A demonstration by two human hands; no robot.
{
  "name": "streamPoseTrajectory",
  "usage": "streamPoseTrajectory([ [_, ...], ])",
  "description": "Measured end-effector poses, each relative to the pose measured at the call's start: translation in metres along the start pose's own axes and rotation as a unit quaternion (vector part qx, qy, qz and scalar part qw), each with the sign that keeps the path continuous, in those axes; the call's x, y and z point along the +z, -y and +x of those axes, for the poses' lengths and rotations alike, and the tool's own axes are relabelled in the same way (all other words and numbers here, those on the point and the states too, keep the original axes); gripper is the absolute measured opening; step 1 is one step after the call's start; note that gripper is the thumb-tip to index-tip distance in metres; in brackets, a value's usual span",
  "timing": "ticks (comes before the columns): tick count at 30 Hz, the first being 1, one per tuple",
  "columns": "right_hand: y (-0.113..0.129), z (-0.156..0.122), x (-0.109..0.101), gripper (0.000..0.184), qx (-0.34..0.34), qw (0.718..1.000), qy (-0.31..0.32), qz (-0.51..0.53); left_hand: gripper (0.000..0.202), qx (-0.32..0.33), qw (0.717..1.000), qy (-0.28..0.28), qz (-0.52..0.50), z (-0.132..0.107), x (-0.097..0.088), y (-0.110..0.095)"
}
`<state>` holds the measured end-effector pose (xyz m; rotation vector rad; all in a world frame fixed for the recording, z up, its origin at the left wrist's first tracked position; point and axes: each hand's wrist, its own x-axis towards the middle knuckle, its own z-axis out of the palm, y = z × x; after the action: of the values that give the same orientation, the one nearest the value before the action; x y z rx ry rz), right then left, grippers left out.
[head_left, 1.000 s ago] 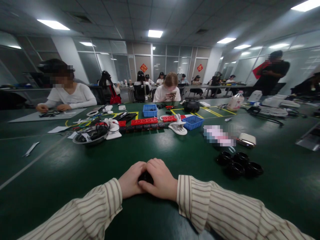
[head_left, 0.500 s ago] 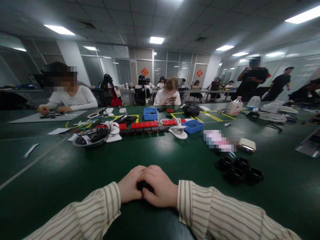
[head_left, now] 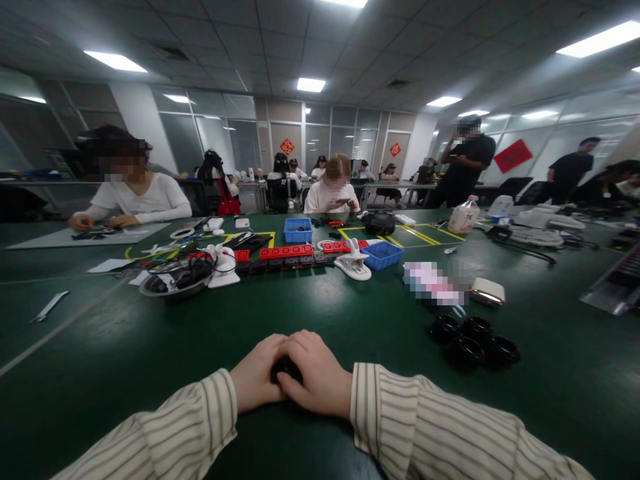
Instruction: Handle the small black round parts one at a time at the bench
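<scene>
Both my hands meet low in the middle, close above the green table, around a dark object. Only a black patch of it shows between the thumbs, so its full shape is hidden. My left hand curls about its left side. From the right, my right hand wraps over the top, its fingers touching the left hand's. Both hands are closed. To the right lies a cluster of several black, round, hollow parts with open tops.
Ahead lie a metal bowl of cables, a red-and-black strip, a white clip and two blue bins. A cream-coloured case sits on the right, a thin strip on the left. Other people sit beyond.
The view has turned slightly right, shifting the table things a little left. My hands stay together around the dark object with only a slight shift. A standing person in black has moved left.
</scene>
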<state>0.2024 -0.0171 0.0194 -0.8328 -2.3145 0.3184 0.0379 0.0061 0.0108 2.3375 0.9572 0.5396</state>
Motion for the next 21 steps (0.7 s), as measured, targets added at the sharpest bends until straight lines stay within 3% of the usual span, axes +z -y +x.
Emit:
streamPoseTrajectory([
  [6, -0.001, -0.001, -0.001, 0.033, -0.086, 0.994, -0.008, 0.062, 0.039, 0.019, 1.000, 0.015, 0.005, -0.001, -0.003, 0.000],
  [12, 0.000, -0.001, -0.001, 0.031, 0.003, 1.000, -0.025, -0.004, 0.049, -0.012, 0.999, 0.008, 0.040, -0.002, -0.003, -0.008],
  [17, 0.001, 0.000, 0.000, 0.041, 0.034, 0.999, -0.010, -0.033, 0.033, -0.007, 0.999, -0.002, 0.040, -0.003, -0.003, -0.009],
  [21, 0.002, 0.000, 0.000, 0.029, 0.052, 0.998, 0.007, -0.040, 0.037, -0.002, 1.000, -0.001, 0.019, -0.002, -0.003, -0.006],
])
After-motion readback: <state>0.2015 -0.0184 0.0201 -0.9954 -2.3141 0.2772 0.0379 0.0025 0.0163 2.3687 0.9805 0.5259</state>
